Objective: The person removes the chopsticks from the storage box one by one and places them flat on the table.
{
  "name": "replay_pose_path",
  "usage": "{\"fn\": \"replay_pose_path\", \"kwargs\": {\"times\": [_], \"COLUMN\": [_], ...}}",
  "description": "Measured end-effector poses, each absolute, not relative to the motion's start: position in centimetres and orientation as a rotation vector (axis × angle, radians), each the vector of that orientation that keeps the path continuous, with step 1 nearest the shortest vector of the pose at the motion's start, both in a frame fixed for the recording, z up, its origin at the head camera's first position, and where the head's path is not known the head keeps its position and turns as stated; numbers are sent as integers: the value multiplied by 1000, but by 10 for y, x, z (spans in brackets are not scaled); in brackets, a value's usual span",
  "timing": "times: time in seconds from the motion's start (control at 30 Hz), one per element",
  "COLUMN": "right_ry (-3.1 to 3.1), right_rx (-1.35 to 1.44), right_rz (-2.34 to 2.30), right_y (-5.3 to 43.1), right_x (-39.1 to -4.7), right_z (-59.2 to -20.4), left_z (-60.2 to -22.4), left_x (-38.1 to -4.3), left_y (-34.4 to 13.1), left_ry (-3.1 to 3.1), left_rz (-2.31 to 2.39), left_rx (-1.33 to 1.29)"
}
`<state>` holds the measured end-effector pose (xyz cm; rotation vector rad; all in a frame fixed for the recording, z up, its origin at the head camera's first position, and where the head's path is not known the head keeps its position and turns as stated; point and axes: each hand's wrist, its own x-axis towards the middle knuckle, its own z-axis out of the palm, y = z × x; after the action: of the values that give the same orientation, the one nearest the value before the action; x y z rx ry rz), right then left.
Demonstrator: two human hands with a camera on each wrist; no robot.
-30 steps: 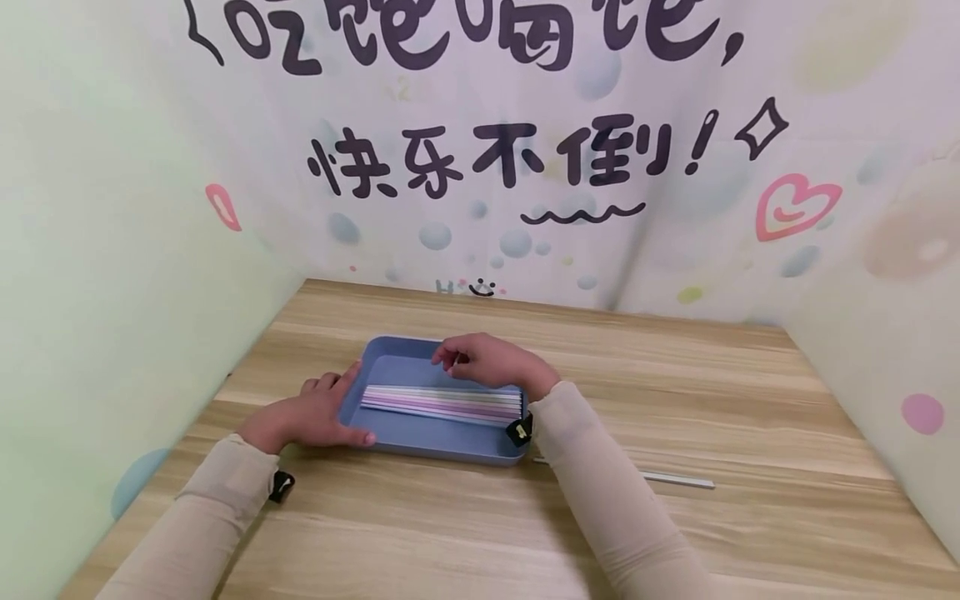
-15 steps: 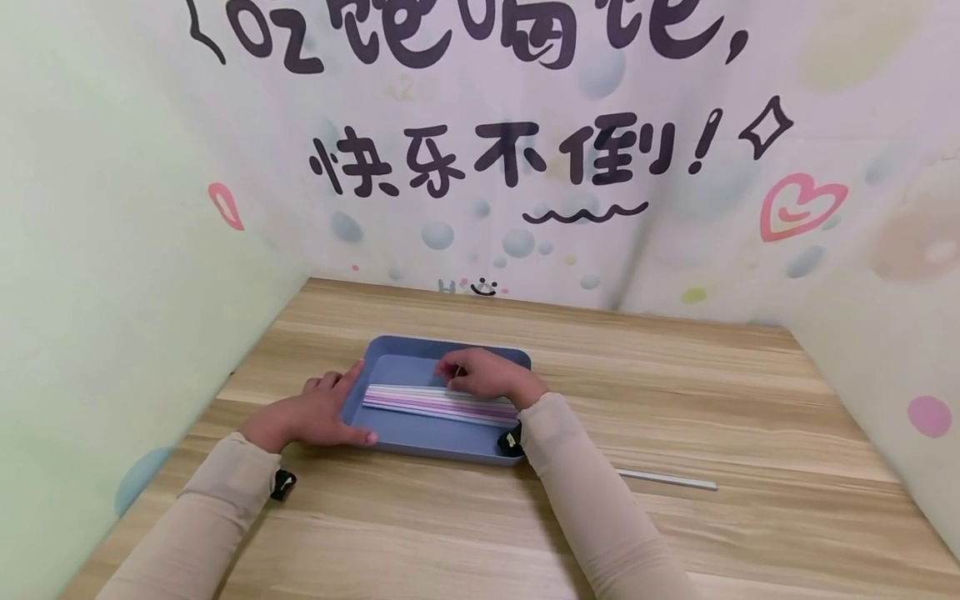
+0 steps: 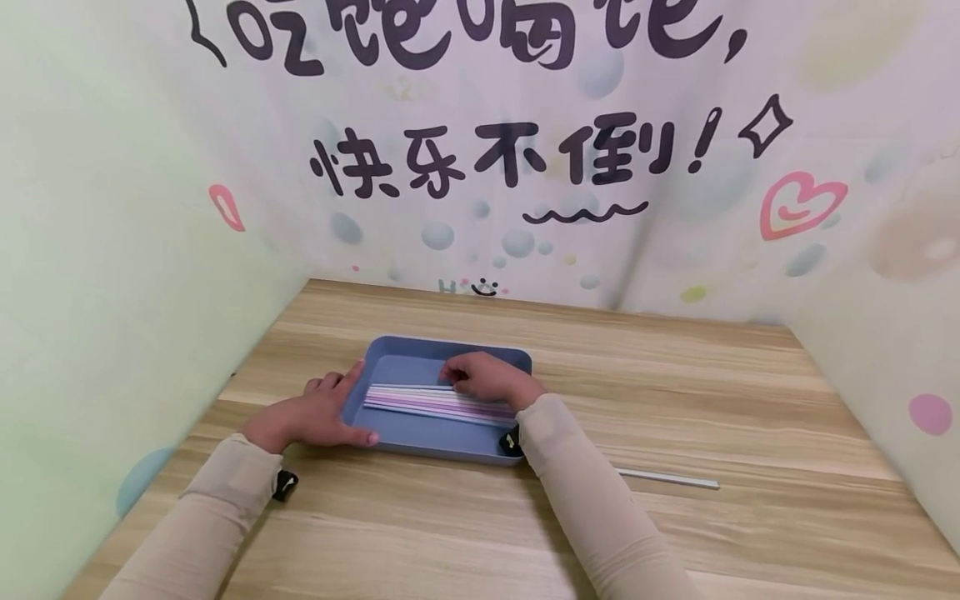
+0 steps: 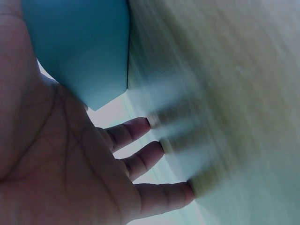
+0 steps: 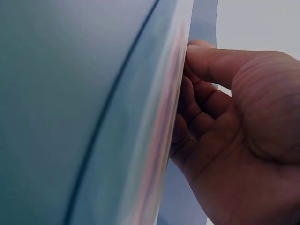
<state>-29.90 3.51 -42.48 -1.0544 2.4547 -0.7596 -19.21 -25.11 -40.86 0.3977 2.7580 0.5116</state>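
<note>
A blue-grey tray (image 3: 420,433) lies on the table, holding a row of thin, straw-like strips (image 3: 412,402) in white, pink, purple and pale blue. My left hand (image 3: 311,414) rests against the tray's left end, thumb along the near side and fingers spread straight. In the left wrist view, three fingertips touch the table beside the tray wall (image 4: 79,47). My right hand (image 3: 487,379) reaches over the tray's right side, its curled fingers and thumb pinching at the far edge of the strips. Seen from the right wrist, the thumb (image 5: 201,58) meets the strips' edge; the fingertips are partly hidden.
A single pale strip (image 3: 667,478) lies on the wooden table (image 3: 420,533) to the right of the tray, partly behind the right sleeve. A printed cloth (image 3: 480,250) hangs at the back, and pale walls stand on both sides.
My right hand has come down and slightly nearer to me, from above the tray to the strips' far edge. The left hand keeps its place on the tray.
</note>
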Motion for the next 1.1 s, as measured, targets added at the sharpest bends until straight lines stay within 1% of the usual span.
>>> {"fn": "replay_pose_path", "kwargs": {"times": [1.1], "right_ry": [2480], "right_rx": [-1039], "right_rz": [-717], "right_y": [31], "right_x": [-300], "right_z": [-424], "left_z": [-409], "left_x": [-194], "left_y": [-252], "left_ry": [2751], "left_rz": [511], "left_rx": [377]}}
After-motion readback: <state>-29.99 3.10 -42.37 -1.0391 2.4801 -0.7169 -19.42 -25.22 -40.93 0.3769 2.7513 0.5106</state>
